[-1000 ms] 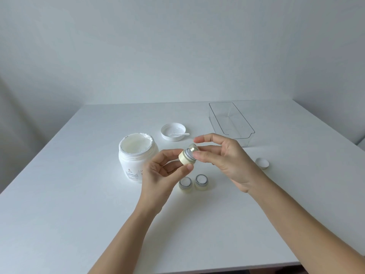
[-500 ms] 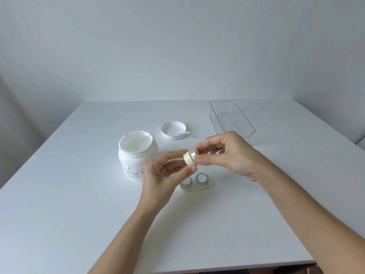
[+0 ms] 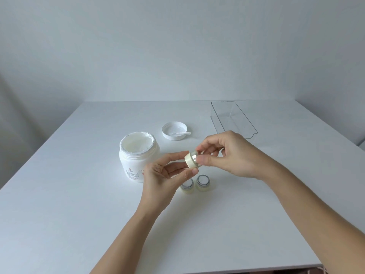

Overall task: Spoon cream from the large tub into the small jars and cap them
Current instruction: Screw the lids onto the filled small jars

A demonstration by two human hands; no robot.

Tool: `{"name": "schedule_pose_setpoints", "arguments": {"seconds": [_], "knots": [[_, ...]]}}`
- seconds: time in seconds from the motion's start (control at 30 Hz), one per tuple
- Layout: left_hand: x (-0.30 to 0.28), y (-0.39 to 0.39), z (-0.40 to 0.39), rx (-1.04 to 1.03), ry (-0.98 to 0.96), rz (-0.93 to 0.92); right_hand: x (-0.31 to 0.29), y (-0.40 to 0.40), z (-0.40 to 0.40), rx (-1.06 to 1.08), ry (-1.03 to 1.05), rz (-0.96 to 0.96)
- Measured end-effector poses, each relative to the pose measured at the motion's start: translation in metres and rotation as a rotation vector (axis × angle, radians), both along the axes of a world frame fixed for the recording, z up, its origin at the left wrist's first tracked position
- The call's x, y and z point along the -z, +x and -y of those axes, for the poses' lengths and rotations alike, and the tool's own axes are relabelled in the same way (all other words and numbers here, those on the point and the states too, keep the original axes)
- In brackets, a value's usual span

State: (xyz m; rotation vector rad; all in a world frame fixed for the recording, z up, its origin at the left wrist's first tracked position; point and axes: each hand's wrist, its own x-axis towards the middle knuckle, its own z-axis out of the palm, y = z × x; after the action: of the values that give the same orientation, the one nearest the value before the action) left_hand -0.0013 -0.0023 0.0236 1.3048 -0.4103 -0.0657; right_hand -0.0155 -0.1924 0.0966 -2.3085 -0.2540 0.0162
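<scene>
Turned further sideways, one small jar [image 3: 191, 159] sits pinched in both hands' grip, two jars [image 3: 203, 182] below.

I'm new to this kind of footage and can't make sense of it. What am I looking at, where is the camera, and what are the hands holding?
No machine here: a person's two bare hands, filmed by one camera worn on the head, looking forward and down. The left hand and right hand together pinch a small jar above a white table. On the table stand an open tub of cream, two more small jars, the tub's lid with a small spoon lying in it, and a clear bin.
</scene>
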Motion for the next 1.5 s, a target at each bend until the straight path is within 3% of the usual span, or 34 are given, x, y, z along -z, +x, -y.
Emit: {"name": "schedule_pose_setpoints", "arguments": {"seconds": [0.17, 0.37, 0.57, 0.77, 0.93, 1.17, 1.43, 1.5], "knots": [[0.0, 0.0, 0.0, 0.009, 0.006, 0.006, 0.006, 0.003, -0.008, 0.095, -0.129, 0.065], [0.002, 0.001, 0.0, -0.001, 0.01, -0.006, -0.001, 0.001, 0.003, -0.087, 0.037, 0.004], [0.004, 0.001, 0.0, 0.001, 0.047, 0.002, 0.011, 0.006, -0.007, 0.084, -0.14, 0.051], [0.003, 0.002, -0.001, -0.004, 0.02, -0.015, 0.003, 0.003, 0.004, -0.092, 0.007, -0.011], [0.005, 0.002, 0.001, -0.018, 0.069, 0.003, 0.014, 0.005, -0.007, 0.043, -0.083, 0.02], [0.004, 0.002, 0.0, -0.025, 0.063, 0.011, 0.012, 0.003, 0.0, -0.076, -0.035, 0.019], [0.01, 0.004, 0.001, -0.028, 0.089, 0.012, 0.016, 0.006, -0.009, -0.041, -0.004, 0.048], [0.01, 0.005, 0.0, -0.045, 0.168, 0.077, 0.016, 0.01, -0.006, -0.044, 0.013, 0.027]]}}
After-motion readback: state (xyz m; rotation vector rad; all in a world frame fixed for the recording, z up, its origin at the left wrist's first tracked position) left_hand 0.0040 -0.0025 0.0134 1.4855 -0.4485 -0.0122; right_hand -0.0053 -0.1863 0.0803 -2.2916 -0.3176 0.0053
